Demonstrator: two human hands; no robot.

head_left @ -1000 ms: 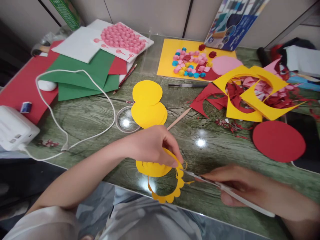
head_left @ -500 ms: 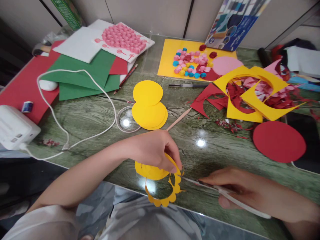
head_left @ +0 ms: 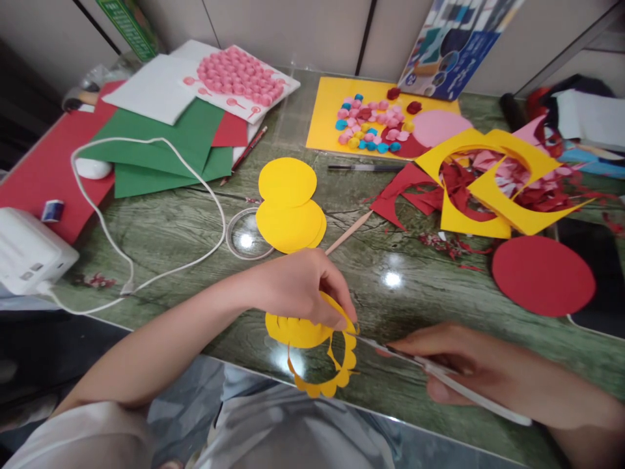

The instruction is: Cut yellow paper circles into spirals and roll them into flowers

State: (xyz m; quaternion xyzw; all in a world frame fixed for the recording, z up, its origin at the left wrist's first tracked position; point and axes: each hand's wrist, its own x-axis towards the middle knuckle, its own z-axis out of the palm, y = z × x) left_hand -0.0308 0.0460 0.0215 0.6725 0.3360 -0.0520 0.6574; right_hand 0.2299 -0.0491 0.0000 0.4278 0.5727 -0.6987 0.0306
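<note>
My left hand (head_left: pixel 300 286) is closed on a yellow paper disc (head_left: pixel 297 331) near the table's front edge. A scalloped yellow strip (head_left: pixel 336 371) curls down from the disc in a loop. My right hand (head_left: pixel 469 368) is wrapped round white-handled scissors (head_left: pixel 430 371). Their blades point left and meet the disc's edge just under my left fingertips.
Two yellow discs (head_left: pixel 289 205) lie beside a clear ring (head_left: pixel 244 234) and a wooden stick (head_left: pixel 349 232). A red disc (head_left: pixel 543 275) and yellow and red offcuts (head_left: pixel 488 189) lie right. Green and red sheets (head_left: pixel 161 143), a white cable (head_left: pixel 146 215) and a white box (head_left: pixel 29 251) lie left.
The scalloped strip has swung and curled a little as the disc turned in my left hand. Scissors stay at the disc's edge. Both hands shifted only slightly.
</note>
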